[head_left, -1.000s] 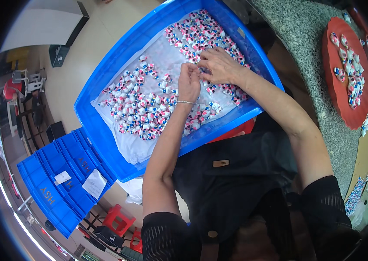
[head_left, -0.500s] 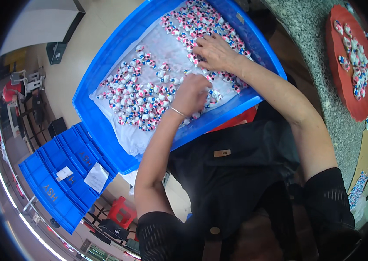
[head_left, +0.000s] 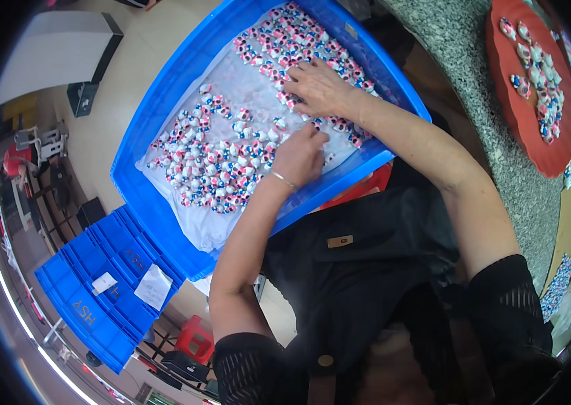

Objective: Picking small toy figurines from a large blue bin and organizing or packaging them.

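Note:
A large blue plastic crate [head_left: 138, 138] in front of me is lined with a white sheet [head_left: 199, 233]. Many small figurines in white, pink and blue lie on it, one spread of them [head_left: 214, 158] at the left and a denser one [head_left: 285, 40] at the far right. My left hand [head_left: 301, 156] is closed low over the near part of the sheet, its fingers curled together; what they pinch is hidden. Bent over the edge of the far-right figurines, my right hand [head_left: 322, 89] has its fingers and thumb apart, touching the pieces.
At the right, a red scalloped tray [head_left: 511, 101] with several figurines rests on a speckled stone counter [head_left: 461, 61]. More small pieces lie beyond it. A blue crate lid [head_left: 72, 277] with paper slips hangs at the left. A red stool [head_left: 195, 339] stands below.
My left hand has shifted slightly nearer to my right hand, its fingers now closed together. My right hand stays over the same figurines. The whole view has shifted a little.

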Tool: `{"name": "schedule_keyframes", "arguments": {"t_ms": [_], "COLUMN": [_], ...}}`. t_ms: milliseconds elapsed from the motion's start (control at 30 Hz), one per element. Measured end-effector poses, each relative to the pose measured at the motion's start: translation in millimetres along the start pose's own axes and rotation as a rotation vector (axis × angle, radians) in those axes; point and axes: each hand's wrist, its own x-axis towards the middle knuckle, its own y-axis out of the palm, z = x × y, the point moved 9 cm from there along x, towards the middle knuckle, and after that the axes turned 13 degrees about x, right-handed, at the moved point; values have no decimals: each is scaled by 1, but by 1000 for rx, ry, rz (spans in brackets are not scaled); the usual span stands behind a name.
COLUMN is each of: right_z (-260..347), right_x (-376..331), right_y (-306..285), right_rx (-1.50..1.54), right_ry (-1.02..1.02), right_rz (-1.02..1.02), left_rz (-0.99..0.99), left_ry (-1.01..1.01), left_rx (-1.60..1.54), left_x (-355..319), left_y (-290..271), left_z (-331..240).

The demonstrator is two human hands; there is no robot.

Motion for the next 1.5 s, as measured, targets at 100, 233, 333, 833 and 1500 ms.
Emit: {"name": "schedule_keyframes", "arguments": {"t_ms": [100, 233, 333, 833, 1500], "right_z": [-1, -1, -3, -3, -1], "right_x": [1, 2, -1, -1, 2], "right_y": [-2, -2, -1, -2, -1], "right_rx": [5, 21, 17, 23, 19], "right_ry": [4, 11, 16, -6, 0], "right_rz": [4, 20, 19, -22, 8], "left_rz": [76, -86, -273, -245, 150], "left_ry": [-275, -201, -161, -229, -360], "left_rx": [-639, -635, -574, -340, -870], "left_x": [-13, -12, 1, -17, -17], "left_y": [10, 10, -6, -19, 14], "left_z": [30, 23, 20, 49, 33]}}
